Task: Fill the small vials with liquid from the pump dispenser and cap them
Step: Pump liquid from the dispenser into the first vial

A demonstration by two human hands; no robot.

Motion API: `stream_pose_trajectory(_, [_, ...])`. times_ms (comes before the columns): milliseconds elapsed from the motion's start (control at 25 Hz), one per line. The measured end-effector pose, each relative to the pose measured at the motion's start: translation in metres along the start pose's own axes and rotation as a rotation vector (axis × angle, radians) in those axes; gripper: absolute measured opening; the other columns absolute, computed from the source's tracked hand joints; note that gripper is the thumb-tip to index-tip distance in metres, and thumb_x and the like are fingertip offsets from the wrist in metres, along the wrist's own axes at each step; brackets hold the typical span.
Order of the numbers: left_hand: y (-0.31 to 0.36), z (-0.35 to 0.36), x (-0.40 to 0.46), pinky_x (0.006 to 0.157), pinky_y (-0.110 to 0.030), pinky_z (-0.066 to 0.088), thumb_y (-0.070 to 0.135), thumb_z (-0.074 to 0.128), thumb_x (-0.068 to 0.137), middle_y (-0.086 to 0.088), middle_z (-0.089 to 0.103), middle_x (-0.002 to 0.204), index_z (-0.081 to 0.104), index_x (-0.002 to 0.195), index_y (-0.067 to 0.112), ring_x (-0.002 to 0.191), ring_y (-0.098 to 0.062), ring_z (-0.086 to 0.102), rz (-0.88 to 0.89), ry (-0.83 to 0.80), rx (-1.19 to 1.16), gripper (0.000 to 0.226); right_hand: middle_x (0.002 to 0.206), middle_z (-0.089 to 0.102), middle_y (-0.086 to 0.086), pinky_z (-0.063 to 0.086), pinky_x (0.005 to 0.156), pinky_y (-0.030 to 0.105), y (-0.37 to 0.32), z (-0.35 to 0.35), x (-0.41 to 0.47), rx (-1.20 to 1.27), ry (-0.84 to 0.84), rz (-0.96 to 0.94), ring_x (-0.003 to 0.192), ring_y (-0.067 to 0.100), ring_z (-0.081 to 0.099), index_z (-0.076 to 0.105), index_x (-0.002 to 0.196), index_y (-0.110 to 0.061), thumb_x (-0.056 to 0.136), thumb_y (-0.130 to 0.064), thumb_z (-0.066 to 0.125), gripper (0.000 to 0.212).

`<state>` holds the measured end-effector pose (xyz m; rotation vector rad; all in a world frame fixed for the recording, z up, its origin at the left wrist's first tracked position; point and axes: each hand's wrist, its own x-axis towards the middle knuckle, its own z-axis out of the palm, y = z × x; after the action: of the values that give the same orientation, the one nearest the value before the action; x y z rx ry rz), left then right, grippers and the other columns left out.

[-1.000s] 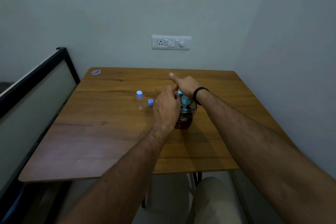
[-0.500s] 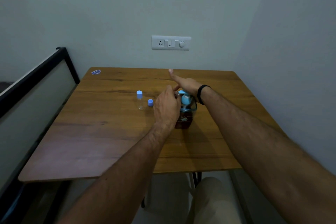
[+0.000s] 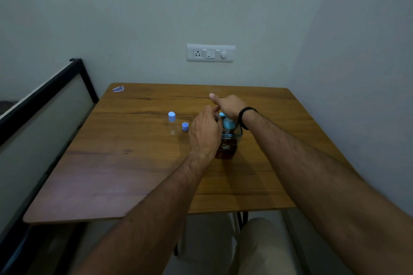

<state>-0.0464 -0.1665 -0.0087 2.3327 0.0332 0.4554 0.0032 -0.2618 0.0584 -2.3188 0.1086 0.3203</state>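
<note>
Vial (image 3: 216, 115) mostly hidden – L hand (image 3: 204, 134) grips it; R hand (image 3: 230, 105) presses pump dispenser (image 3: 228, 138), fingers relaxed.

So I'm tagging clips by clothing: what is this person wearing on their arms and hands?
Both forearms are bare, with no sleeves showing, and neither the left hand nor the right hand is gloved. The only item is a thin black band round the right wrist.
</note>
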Motion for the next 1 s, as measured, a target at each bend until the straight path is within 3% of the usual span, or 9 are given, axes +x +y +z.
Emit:
stream_pose_trajectory(160, [0.0003,0.0000,-0.0003,0.082,-0.029,0.052,0.025,0.058,0.102,0.001,0.062,0.102,0.056,0.113,0.014,0.095,-0.014,0.059,-0.001,0.000,-0.007,0.017,0.119,0.052,0.003,0.045,0.095,0.045,0.0003,-0.0062,-0.0028,0.047,-0.143,0.065,0.108,0.025,0.054,0.070,0.124,-0.017,0.079,-0.093,0.037,0.094])
stream_pose_trajectory(320, [0.0011,-0.0007,0.0002,0.081,-0.028,0.050,0.025,0.058,0.102,0.000,0.064,0.104,0.056,0.119,0.013,0.094,-0.012,0.057,0.002,-0.001,-0.009,0.021,0.133,0.063,0.006,0.041,0.067,0.028,0.0013,0.0013,0.0001,-0.018,0.006,-0.017,0.080,0.011,0.056,0.074,0.114,-0.015,0.096,-0.072,0.043,0.068])
stream_pose_trajectory(480, [0.0004,0.0007,0.0001,0.088,-0.031,0.054,0.026,0.059,0.101,0.001,0.065,0.108,0.057,0.119,0.015,0.101,-0.014,0.062,-0.002,-0.004,-0.020,0.020,0.143,0.052,0.009,0.046,0.098,0.047,0.0000,-0.0063,-0.0063,0.059,-0.154,0.054,0.108,0.024,0.053,0.070,0.123,-0.019,0.075,-0.095,0.038,0.095])
stream_pose_trajectory(560, [0.0003,0.0015,0.0006,0.085,-0.031,0.055,0.025,0.059,0.102,0.002,0.063,0.103,0.056,0.116,0.015,0.098,-0.014,0.062,0.003,-0.008,-0.020,0.018,0.137,0.054,0.007,0.043,0.093,0.044,0.0009,-0.0042,-0.0074,0.079,-0.119,0.034,0.105,0.023,0.052,0.072,0.120,-0.017,0.080,-0.092,0.036,0.093])
stream_pose_trajectory(720, [0.0001,0.0010,0.0015,0.077,-0.027,0.050,0.026,0.058,0.102,0.006,0.054,0.093,0.056,0.113,0.013,0.089,-0.012,0.057,-0.009,-0.016,-0.010,0.017,0.130,0.064,0.006,0.042,0.079,0.035,0.0008,0.0011,-0.0015,-0.012,0.019,-0.028,0.082,0.011,0.056,0.076,0.110,-0.014,0.095,-0.073,0.041,0.070])
stream_pose_trajectory(880, [-0.0002,0.0021,0.0005,0.082,-0.033,0.056,0.028,0.059,0.102,0.004,0.062,0.100,0.056,0.111,0.016,0.095,-0.014,0.063,-0.008,0.000,-0.028,0.015,0.120,0.051,0.002,0.043,0.092,0.042,-0.0009,-0.0072,-0.0090,0.060,-0.162,0.049,0.105,0.022,0.054,0.071,0.121,-0.018,0.080,-0.091,0.037,0.091])
stream_pose_trajectory(1000, [-0.0011,0.0019,0.0001,0.081,-0.030,0.054,0.027,0.058,0.102,0.005,0.062,0.100,0.057,0.120,0.016,0.097,-0.013,0.063,0.010,0.002,-0.034,0.021,0.123,0.062,0.003,0.042,0.078,0.031,0.0018,0.0006,-0.0035,0.038,-0.037,-0.021,0.087,0.015,0.056,0.075,0.111,-0.014,0.095,-0.074,0.042,0.070])
